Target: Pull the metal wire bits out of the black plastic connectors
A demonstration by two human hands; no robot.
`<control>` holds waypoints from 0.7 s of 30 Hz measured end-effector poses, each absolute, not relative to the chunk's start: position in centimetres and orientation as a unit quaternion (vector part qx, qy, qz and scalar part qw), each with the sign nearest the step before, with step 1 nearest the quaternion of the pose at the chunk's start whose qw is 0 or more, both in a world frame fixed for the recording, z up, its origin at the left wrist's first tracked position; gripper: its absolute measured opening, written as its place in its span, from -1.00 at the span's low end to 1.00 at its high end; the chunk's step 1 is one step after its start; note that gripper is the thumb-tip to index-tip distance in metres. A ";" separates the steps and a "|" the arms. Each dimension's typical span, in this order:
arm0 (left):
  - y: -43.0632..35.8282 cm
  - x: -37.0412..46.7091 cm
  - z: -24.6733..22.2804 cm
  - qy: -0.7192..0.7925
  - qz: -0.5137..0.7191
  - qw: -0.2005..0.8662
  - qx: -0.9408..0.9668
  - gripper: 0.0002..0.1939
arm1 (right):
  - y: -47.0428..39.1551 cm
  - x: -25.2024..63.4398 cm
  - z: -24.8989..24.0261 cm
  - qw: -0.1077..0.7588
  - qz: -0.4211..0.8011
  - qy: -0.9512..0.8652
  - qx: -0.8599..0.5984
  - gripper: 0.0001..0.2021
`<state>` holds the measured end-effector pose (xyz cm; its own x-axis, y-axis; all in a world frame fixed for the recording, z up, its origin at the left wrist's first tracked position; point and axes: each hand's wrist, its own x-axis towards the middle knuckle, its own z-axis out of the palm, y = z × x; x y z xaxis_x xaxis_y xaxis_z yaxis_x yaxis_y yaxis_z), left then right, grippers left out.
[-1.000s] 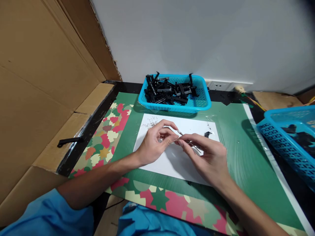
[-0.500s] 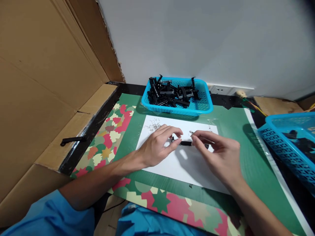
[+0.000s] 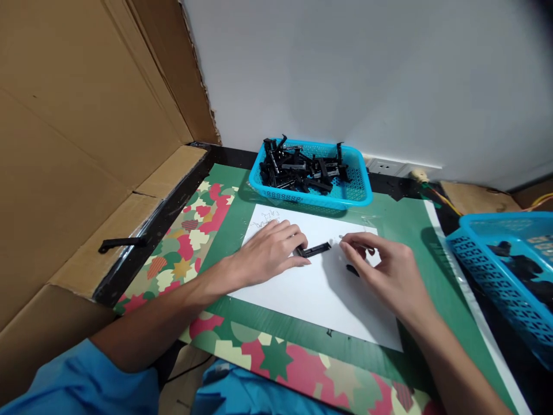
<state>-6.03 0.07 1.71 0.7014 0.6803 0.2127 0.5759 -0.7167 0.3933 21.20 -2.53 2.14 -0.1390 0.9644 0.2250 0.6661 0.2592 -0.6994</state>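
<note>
My left hand (image 3: 270, 253) rests over the white sheet (image 3: 285, 294), its fingers closed round one end of a slim black plastic part (image 3: 317, 249). The free end of that part points right. On the right, my right hand (image 3: 384, 268) is held above the sheet with thumb and forefinger pinched together; anything between the fingertips is too small to make out. A second dark piece (image 3: 352, 270) lies under my right hand, partly hidden by it. Small thin wire-like bits (image 3: 264, 218) lie at the sheet's top left, partly behind my left hand.
A blue basket (image 3: 311, 202) full of black parts stands behind the sheet. Another blue basket (image 3: 488, 262) with dark pieces is at the right. One black part (image 3: 122, 243) lies on the cardboard at the left. A wall socket (image 3: 384, 166) and cables are at the back.
My left hand has closed on the black part, which is now tilted and apart from my right hand. The dark piece beneath my right hand shows more clearly.
</note>
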 end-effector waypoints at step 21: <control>-0.9 -4.9 1.1 0.334 0.203 0.250 0.886 -0.77 | -2.5 20.5 2.0 0.232 0.203 -0.775 -0.552 -0.84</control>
